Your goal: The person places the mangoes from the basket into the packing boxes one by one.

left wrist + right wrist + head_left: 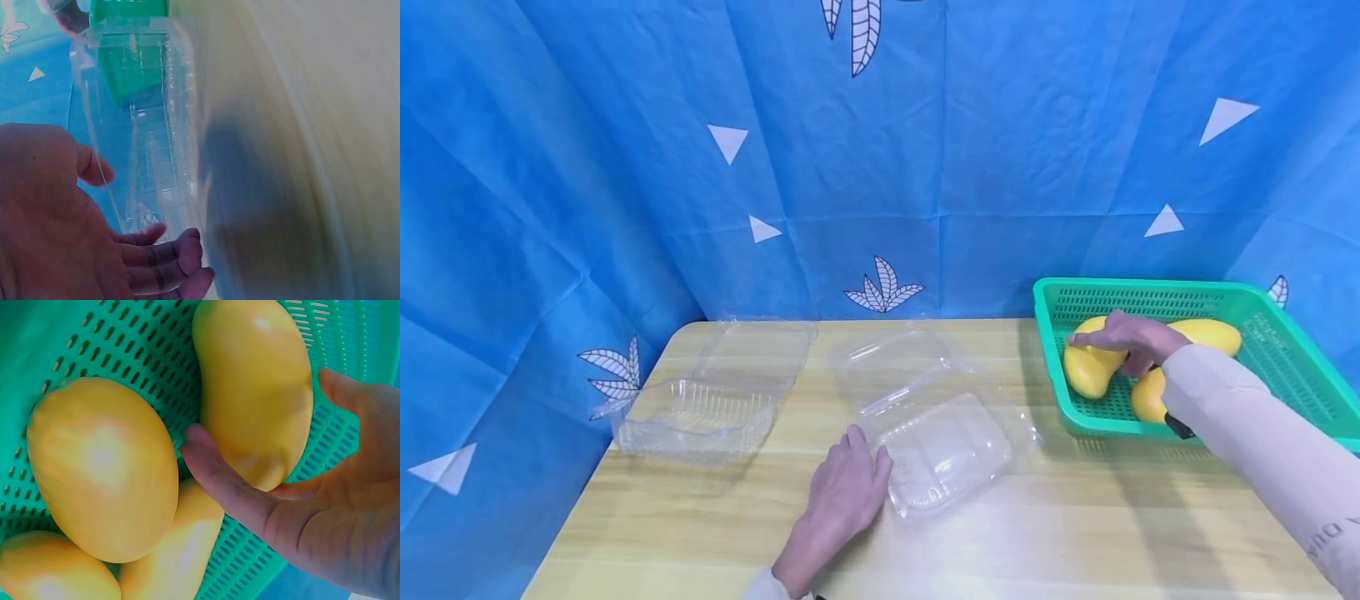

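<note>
In the green basket (1292, 392), my right hand (1131, 337) reaches over a yellow mango (1086, 371). From the right wrist view, thumb and fingers spread around one end of that mango (256, 387); a firm hold is not evident. Several other mangoes (103, 469) lie beside it. On the table, my left hand (846, 487) is at the left edge of a clear plastic clamshell box (951, 454), its lid (891, 367) folded back. Its fingers are loosely bent in the left wrist view, close to the box's clear wall (147, 156).
A second clear clamshell box (692, 421) stands with its lid raised on the left of the wooden table (745, 525). A blue patterned curtain (865, 150) hangs behind the table and along its left side. The basket stands at the right rear.
</note>
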`<state>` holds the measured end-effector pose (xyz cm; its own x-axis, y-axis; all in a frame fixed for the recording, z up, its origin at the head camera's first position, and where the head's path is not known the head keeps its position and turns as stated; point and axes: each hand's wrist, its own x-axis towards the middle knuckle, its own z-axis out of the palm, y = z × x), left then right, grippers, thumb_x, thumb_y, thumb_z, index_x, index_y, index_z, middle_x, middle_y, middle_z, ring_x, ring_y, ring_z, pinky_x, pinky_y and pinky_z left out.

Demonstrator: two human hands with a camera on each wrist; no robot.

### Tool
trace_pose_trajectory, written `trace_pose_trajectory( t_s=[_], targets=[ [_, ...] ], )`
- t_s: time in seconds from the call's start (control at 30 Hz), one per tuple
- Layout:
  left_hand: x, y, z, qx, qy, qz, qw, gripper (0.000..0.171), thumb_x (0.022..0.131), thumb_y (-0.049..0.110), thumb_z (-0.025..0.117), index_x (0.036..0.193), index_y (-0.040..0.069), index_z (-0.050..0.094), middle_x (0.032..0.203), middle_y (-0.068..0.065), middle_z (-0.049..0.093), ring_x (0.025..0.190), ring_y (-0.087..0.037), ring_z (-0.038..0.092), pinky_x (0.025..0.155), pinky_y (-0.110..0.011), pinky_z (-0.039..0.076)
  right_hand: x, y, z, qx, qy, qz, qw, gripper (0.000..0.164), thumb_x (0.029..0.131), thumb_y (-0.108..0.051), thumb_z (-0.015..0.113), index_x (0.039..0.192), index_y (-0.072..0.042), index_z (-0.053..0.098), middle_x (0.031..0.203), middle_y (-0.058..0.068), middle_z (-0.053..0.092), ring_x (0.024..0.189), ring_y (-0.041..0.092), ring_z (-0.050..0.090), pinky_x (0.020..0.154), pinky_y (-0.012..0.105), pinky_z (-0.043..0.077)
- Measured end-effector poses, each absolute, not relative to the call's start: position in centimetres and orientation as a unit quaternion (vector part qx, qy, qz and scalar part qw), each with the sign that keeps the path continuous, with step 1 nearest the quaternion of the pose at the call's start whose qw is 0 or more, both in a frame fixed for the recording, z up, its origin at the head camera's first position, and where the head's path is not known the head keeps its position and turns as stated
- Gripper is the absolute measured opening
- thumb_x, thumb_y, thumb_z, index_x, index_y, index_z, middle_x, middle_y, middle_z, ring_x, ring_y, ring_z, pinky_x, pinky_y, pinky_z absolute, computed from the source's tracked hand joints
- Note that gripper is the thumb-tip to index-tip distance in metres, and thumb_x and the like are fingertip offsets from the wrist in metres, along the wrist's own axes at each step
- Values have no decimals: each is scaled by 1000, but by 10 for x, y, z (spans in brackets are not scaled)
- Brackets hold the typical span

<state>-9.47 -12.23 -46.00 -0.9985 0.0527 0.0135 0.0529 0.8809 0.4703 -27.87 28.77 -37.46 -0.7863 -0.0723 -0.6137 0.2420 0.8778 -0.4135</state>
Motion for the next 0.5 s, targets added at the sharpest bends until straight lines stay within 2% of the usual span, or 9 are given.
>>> trace_pose_trajectory(
  t_s=[0.17, 0.37, 0.5],
  targets=[
    [-100, -125, -464, -41, -972, -230, 32, 24, 105, 22, 47, 87, 7, 43, 73, -4, 40, 62, -19, 39, 50, -30, 35, -281, 288, -377, 42, 915, -238, 323, 81, 99, -53, 57, 125, 16, 25, 115, 35, 40, 93, 43, 66, 81, 47, 58],
    [-110, -126, -468, -62, -975, -201, 75, 22, 104, 18, 47, 85, 7, 42, 73, -4, 38, 62, -19, 37, 52, -30, 34, -284, 287, -377, 37, 908, -244, 339, 95, 99, -53, 58, 135, 22, 13, 120, 42, 39, 97, 49, 67, 85, 51, 58],
    [-117, -127, -470, -74, -978, -166, 98, 23, 104, 19, 48, 84, 7, 45, 73, -3, 38, 65, -20, 37, 54, -31, 33, -284, 285, -375, 28, 910, -238, 338, 98, 97, -56, 60, 135, 23, 15, 120, 43, 41, 95, 50, 67, 82, 52, 58]
  ],
)
